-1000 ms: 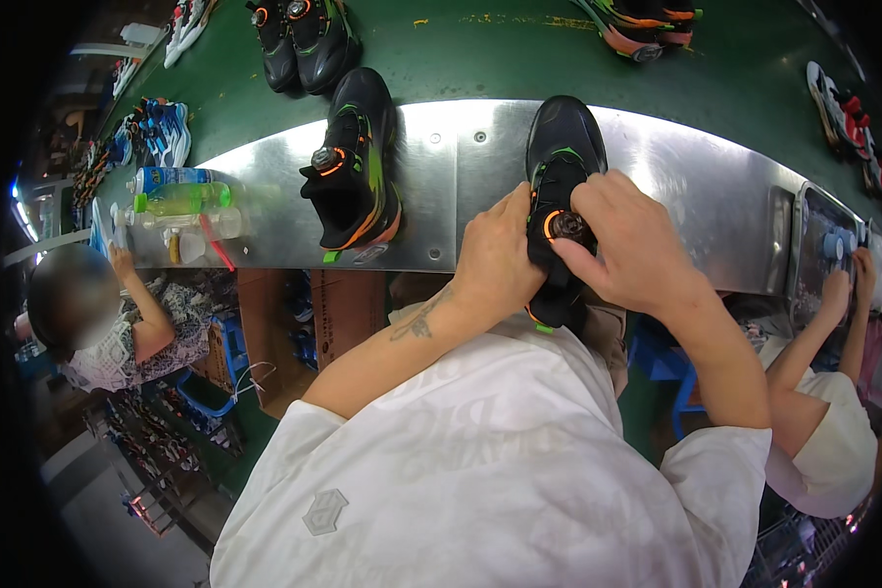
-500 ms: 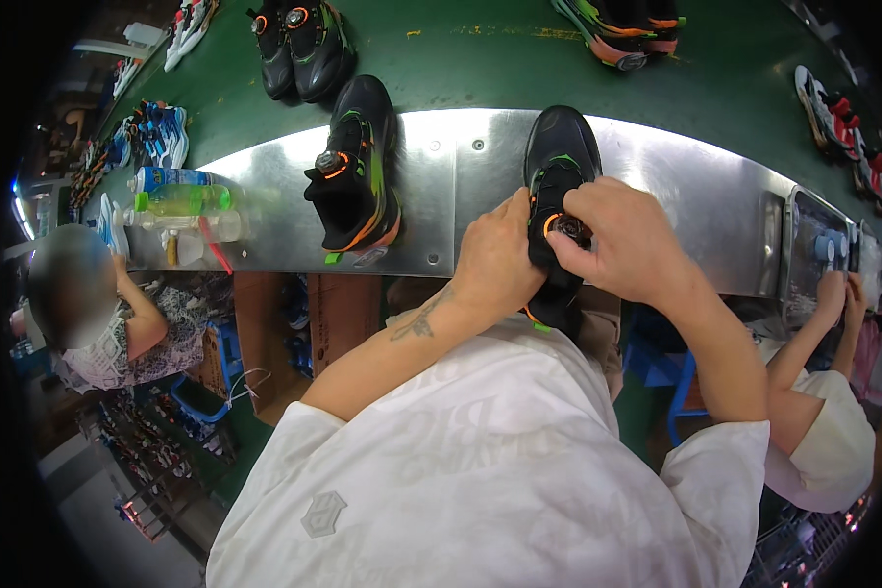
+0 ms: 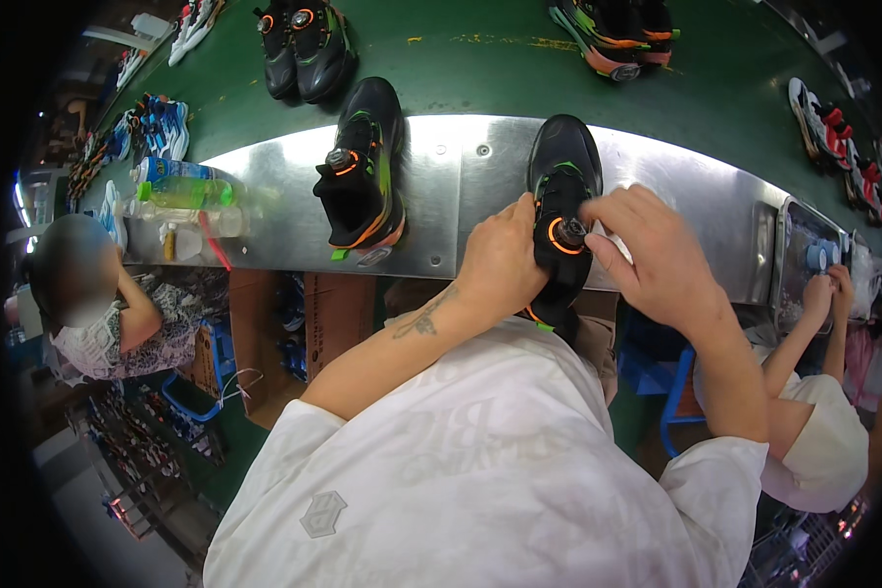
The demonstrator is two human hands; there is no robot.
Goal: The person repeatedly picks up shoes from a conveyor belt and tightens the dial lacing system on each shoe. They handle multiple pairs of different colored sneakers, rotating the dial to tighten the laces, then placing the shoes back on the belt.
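Observation:
A black sneaker [image 3: 563,162] with green trim and an orange-ringed dial [image 3: 566,233] sits toe-away at the steel strip's front edge, its heel near my shirt. My left hand [image 3: 500,253] grips its left side, with the fingertips partly hidden. Just right of the dial, my right hand [image 3: 652,250] is open, its thumb and forefinger parted and nothing visible between them. To the left stands a similar sneaker [image 3: 367,176], also toe-away, with its dial and collar facing up.
More black sneakers [image 3: 309,54] and another pair [image 3: 617,34] stand on the green tabletop [image 3: 480,69]. Plastic bottles [image 3: 191,196] lie at left beside a red strip [image 3: 214,240]. Co-workers sit on both sides; a metal tray [image 3: 789,260] is near the right one's hands [image 3: 823,294].
My right hand has drawn back to the right, off the dial, and its fingers have parted. The dial and orange ring are now more exposed. My left hand stays on the sneaker.

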